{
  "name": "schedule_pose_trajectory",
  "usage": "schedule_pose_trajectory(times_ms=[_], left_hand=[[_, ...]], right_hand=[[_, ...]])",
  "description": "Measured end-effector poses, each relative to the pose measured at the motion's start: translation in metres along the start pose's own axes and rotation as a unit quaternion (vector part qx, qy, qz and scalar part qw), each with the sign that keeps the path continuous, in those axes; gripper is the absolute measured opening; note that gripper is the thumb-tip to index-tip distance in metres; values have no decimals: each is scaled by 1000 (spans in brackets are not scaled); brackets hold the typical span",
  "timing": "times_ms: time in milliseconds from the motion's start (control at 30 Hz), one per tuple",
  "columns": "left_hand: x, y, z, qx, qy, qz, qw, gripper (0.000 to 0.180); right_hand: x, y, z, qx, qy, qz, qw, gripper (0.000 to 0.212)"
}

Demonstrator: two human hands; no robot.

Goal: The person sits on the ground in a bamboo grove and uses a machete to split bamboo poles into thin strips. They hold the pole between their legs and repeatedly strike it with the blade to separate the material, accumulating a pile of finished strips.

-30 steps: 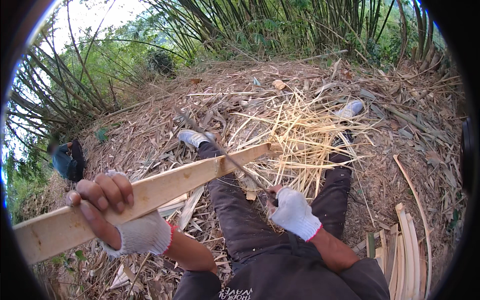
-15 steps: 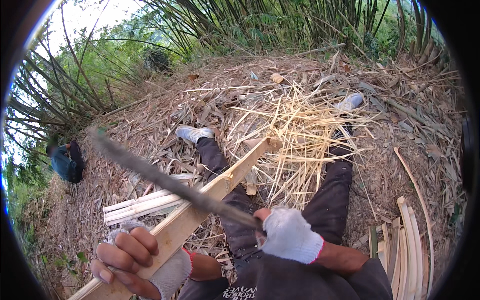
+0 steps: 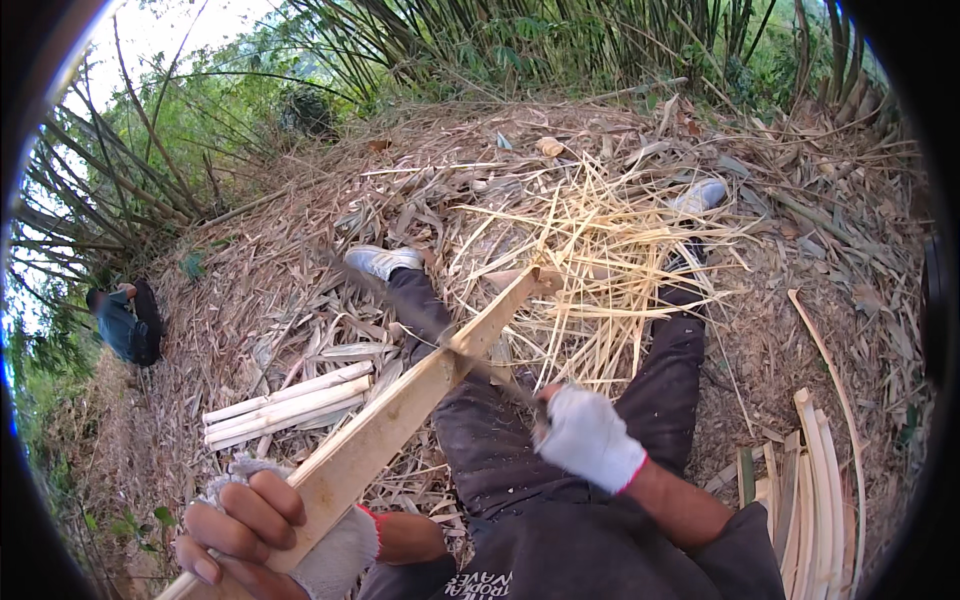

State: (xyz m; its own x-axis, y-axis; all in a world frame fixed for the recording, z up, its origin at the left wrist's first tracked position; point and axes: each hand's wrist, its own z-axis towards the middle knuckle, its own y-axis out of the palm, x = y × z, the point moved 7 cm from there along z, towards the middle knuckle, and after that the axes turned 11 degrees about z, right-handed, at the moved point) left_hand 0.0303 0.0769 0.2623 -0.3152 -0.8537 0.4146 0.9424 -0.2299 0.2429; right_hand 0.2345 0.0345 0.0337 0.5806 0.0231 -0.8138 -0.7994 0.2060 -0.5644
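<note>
My left hand (image 3: 250, 525), in a white fingerless glove, is wrapped round the lower end of a long split bamboo slat (image 3: 395, 412). The slat slants up and away to the right across my left thigh, its far end near the pile of shavings. My right hand (image 3: 592, 442), gloved in white with a red cuff edge, is closed on the handle end of a long dark-bladed knife (image 3: 508, 380). The blade lies across the slat at a node a little beyond its middle; its far part is smeared by motion.
Thin pale bamboo shavings (image 3: 610, 255) lie heaped between my outstretched legs. Several split bamboo pieces (image 3: 290, 405) rest on the left, and more strips (image 3: 822, 490) stand on the right. Another person (image 3: 125, 322) sits at far left. Bamboo clumps (image 3: 560, 50) rise behind the leaf litter.
The knife has come down and away from me, from above the slat onto it, with my right hand shifting slightly right. My left hand has moved slightly down and left, still gripping the slat.
</note>
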Motion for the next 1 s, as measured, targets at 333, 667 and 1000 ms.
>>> schedule_pose_trajectory(times_ms=[333,667,1000], left_hand=[[-2,-2,6,-50,-16,-33,998,22],[-4,0,12,16,13,-20,1000,18],[-20,-5,36,0,12,17,1000,17]], right_hand=[[-20,-3,8,-35,-29,44,998,27],[14,4,21,-12,-5,31,999,33],[-1,4,25,-47,-16,92,994,27]])
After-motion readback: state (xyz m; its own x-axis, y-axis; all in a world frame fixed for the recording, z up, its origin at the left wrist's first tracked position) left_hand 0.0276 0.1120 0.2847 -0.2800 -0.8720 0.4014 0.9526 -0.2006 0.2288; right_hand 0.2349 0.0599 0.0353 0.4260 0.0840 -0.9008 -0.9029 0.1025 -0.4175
